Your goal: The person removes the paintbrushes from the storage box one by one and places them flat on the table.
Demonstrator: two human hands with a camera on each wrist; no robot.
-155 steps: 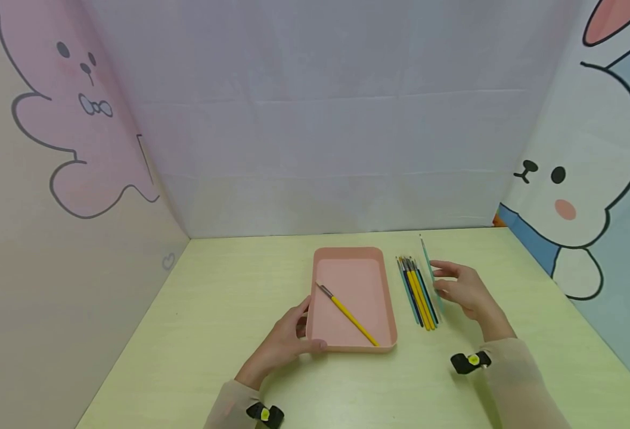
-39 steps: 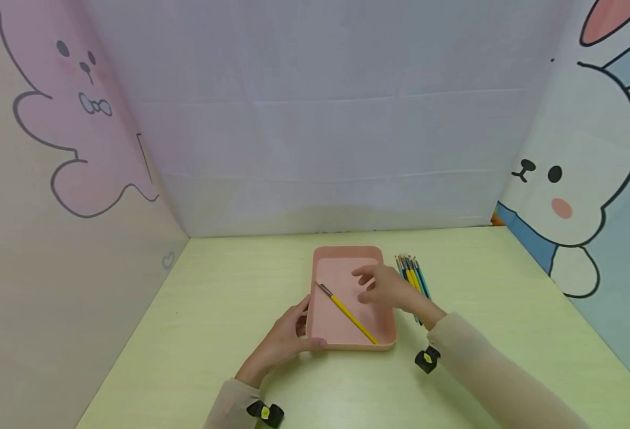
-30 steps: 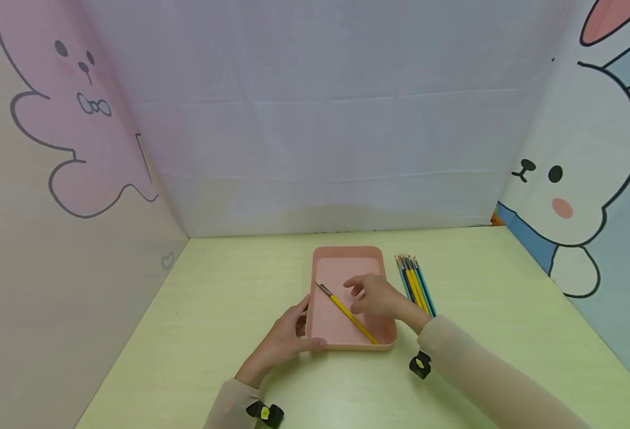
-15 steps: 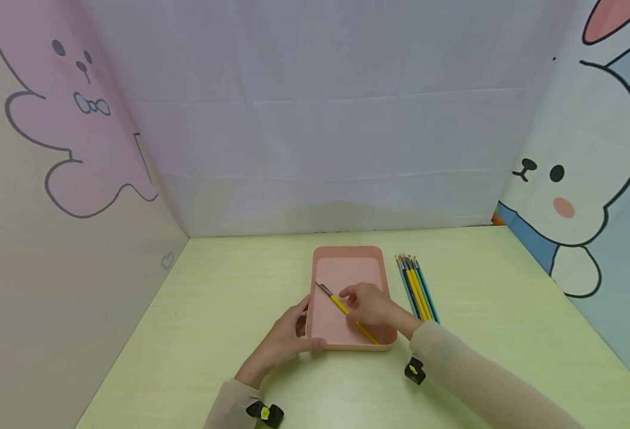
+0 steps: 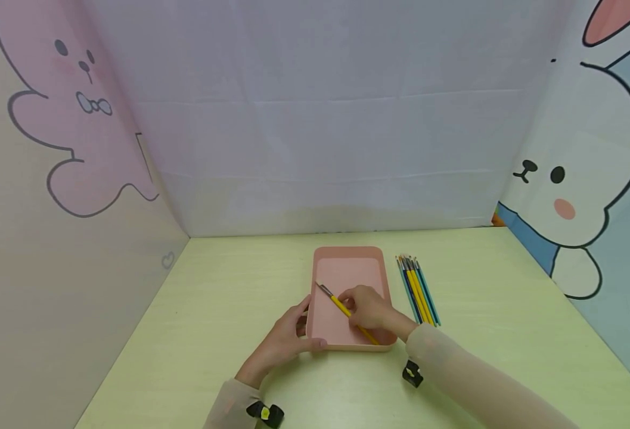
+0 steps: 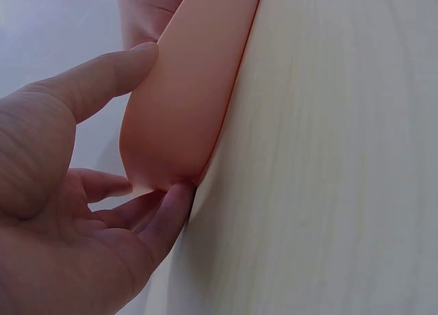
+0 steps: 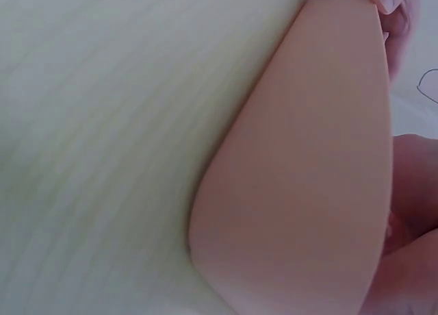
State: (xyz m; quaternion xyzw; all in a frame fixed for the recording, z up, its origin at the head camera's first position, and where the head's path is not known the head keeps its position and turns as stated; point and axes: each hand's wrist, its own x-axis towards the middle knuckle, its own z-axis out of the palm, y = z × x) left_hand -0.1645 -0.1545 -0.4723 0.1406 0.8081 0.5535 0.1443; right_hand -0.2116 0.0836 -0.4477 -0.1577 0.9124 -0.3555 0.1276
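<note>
A pink rectangular tray lies on the table, and a yellow paintbrush with a silver ferrule slants across its inside. My left hand grips the tray's near left corner. In the left wrist view its thumb presses the rim while the fingers curl at the corner's lower edge. My right hand reaches over the tray's right wall, with thumb and index finger around the middle of the paintbrush handle. From the right wrist view, the tray wall hides most of that hand's fingers.
To the right of the tray lies a row of several paintbrushes with yellow, dark blue and teal handles, its near end close to my right sleeve. A pale wall closes off the back of the table.
The right hand has left the teal paintbrush, which now lies at the right of the row. It has moved left and down into the tray onto the yellow paintbrush. The left hand stays put.
</note>
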